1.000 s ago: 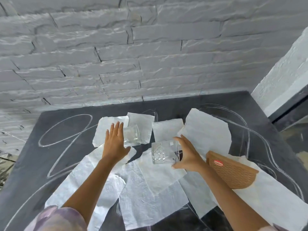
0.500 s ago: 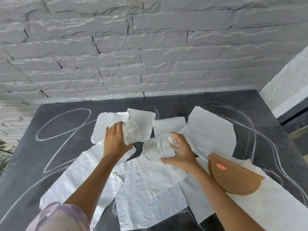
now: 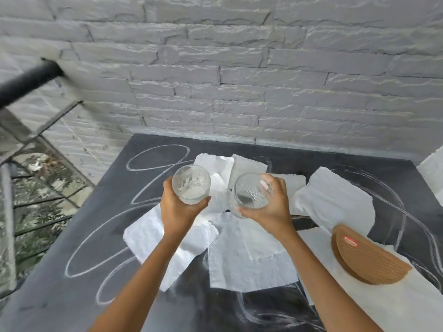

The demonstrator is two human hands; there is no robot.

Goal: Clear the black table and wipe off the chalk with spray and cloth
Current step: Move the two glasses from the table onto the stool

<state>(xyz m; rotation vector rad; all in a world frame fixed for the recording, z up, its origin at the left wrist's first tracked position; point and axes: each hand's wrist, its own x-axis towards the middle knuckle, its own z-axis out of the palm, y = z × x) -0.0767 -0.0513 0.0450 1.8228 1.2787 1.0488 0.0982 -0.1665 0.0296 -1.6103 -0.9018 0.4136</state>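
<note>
**While clearing the black table (image 3: pixel 60 283): carrying two glasses**

Gripping the plain glass (image 3: pixel 191 184) in the left hand (image 3: pixel 178 213) and the cut-pattern glass (image 3: pixel 251 191) in the right hand (image 3: pixel 269 208). Holding both mouth-up, close but apart, over the paper sheets (image 3: pixel 249 259) beneath the hands. Judging clearing as under way and wiping as not yet begun, noting chalk lines (image 3: pixel 163 146) left of the left hand and a woven mat (image 3: pixel 369 259) right of the right hand. Next, likely needing both carried off level, without knocking together.
</note>
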